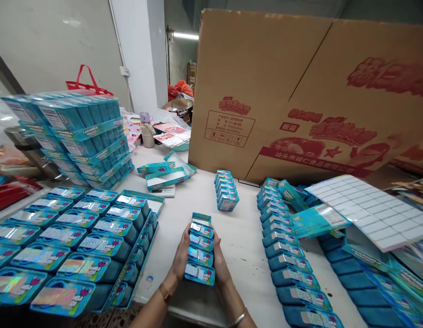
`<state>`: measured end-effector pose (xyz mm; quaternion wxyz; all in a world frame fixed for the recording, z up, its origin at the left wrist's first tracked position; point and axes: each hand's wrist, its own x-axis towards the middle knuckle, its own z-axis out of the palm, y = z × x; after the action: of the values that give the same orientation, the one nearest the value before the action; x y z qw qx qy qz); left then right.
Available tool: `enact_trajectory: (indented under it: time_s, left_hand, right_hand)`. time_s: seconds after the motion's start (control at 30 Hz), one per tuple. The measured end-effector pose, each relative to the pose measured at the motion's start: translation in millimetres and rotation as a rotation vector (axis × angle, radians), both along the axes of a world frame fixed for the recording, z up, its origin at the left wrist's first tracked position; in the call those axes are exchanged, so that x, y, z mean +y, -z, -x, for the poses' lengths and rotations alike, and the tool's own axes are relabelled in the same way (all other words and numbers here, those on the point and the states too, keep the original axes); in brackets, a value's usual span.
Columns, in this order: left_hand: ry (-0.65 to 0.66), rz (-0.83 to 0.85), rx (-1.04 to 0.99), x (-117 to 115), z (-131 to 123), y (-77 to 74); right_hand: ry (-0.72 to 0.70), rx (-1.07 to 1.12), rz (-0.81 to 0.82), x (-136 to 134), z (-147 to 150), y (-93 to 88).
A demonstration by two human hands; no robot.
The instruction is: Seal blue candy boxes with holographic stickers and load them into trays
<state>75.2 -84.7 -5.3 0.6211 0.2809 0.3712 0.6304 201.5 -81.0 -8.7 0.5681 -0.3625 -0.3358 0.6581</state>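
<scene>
Centrally, row of teal boxes (200,249) on white table (238,237), pressed between left hand (181,258) and right hand (220,265), grip closed on both sides.

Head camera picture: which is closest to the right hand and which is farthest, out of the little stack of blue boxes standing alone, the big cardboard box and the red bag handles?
Measured from the right hand:
1. Little stack of blue boxes, just ahead on the white table.
2. Big cardboard box, behind that stack at the table's back.
3. Red bag handles, far off to the left, behind the tall wrapped packs.
</scene>
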Motion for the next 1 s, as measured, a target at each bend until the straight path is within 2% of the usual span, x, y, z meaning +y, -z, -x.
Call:
enact_trajectory:
  time_s: [0.1,0.17,0.23,0.3,0.43,0.53,0.63,0.73,0.83,0.9,1.0]
  left_hand:
    - [0.043,0.039,-0.077,-5,1,1.5]
    - [0.074,0.051,-0.134,2,1,-0.4]
    - [0.07,0.014,-0.09,12,-1,-2.5]
    - [0.038,-0.041,0.087,19,-1,-4.3]
    - [-0.083,-0.065,0.411,13,1,-6.8]
    - [-0.149,-0.087,0.41,0,2,-9.3]
    - [-0.111,-0.115,0.363,-7,6,-13.0]
    - [-0.07,-0.101,0.345,-4,7,-11.3]
    - [-0.126,-0.059,0.456,-10,-5,-1.3]
    - [-0.156,-0.045,0.551,-22,-16,5.3]
    - [-0.205,-0.071,0.579,-26,-22,3.4]
  right_hand:
    - [-0.029,-0.062,-0.058,-14,-6,-9.8]
    - [0.006,-0.255,-0.14,-16,-5,-17.8]
    - [0.014,-0.442,-0.184,-14,-5,-21.0]
    - [0.007,-0.53,-0.184,-9,-7,-16.4]
    - [-0.005,-0.557,-0.146,-5,-12,9.8]
    - [0.022,-0.539,-0.134,-16,-16,21.6]
    - [0.052,-0.54,-0.172,-21,-24,8.4]
    - [0.092,-0.567,-0.232,14,-45,-22.7]
    - [0.271,-0.676,-0.288,83,-77,-46.8]
    - [0.325,-0.595,-0.155,129,-94,-48.9]
    - [0.347,-0.503,-0.027,178,-101,-34.0]
